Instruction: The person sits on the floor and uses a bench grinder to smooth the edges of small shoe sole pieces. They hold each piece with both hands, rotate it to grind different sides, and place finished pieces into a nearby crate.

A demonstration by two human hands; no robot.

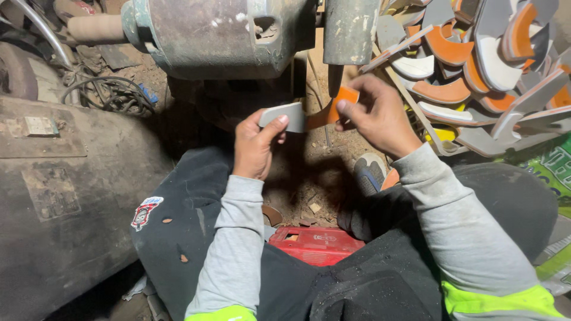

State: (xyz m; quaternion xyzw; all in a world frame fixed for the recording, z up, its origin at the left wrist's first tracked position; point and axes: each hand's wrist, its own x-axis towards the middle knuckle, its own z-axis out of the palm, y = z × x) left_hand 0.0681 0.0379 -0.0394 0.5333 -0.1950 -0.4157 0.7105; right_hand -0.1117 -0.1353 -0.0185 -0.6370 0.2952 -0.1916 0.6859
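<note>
The curved piece (pixel 309 114), grey on one face and orange on the other, hangs in the air between both hands, just under the grey grinding wheel (pixel 350 30) at about twelve o'clock from it. The left hand (pixel 254 145) is closed around the grey end, thumb pressed flat on its face. The right hand (pixel 376 113) pinches the orange end between thumb and fingertips, at three o'clock from the left.

With fingers this close to the wheel, I'd worry about a knuckle brushing it, or the thin strip catching and being snatched out of the light pinch. The loose grey sleeves also sit near the motor housing (pixel 220 35).

A heap of similar orange-and-grey cutoffs (pixel 476 71) lies at two o'clock, a red crate (pixel 315 244) sits on the dirt floor at six.
</note>
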